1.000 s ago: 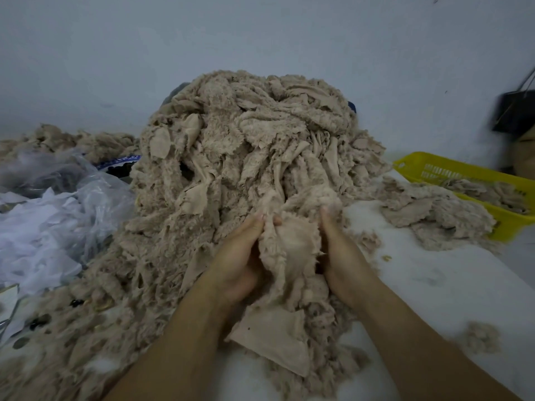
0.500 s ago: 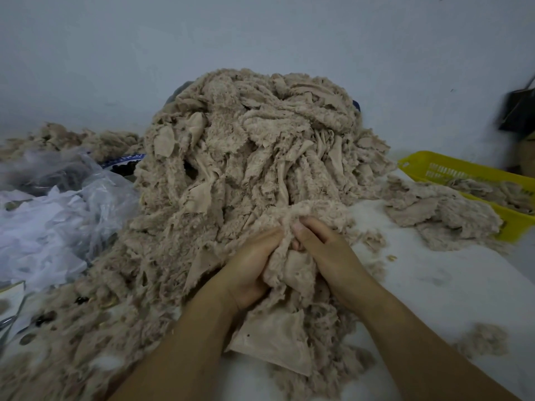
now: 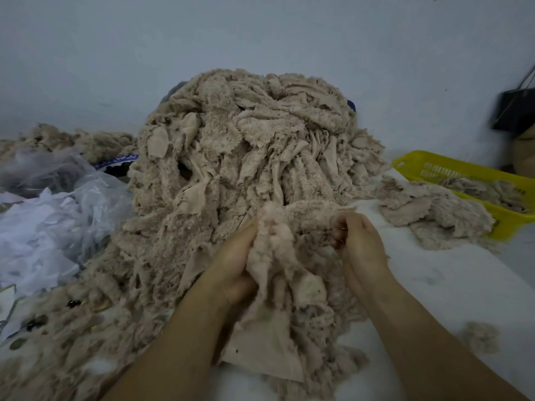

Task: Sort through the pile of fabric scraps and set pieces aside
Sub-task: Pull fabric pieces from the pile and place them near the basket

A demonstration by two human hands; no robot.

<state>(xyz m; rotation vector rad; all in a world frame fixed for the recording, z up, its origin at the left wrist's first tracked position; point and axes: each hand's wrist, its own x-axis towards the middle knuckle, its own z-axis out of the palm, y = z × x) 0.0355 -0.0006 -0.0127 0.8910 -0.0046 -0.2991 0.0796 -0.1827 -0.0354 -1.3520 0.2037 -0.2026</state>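
Hands, left hand (image 3: pixel 233 266) and right hand (image 3: pixel 359 241), grip one fleece scrap (image 3: pixel 276 256), its length trailing toward the person.

The pile of scraps (image 3: pixel 246 157) in front of me is all beige, fuzzy and plain. My basket (image 3: pixel 474 180) is bright yellow; the plastic bags (image 3: pixel 58 215) are white and clear.

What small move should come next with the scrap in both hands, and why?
Probably lift the beige fleece scrap clear of the big pile and carry it rightward. The left hand and right hand both grip it, its lower end lies on the pile's foot, and a smaller heap sits beside the yellow basket.
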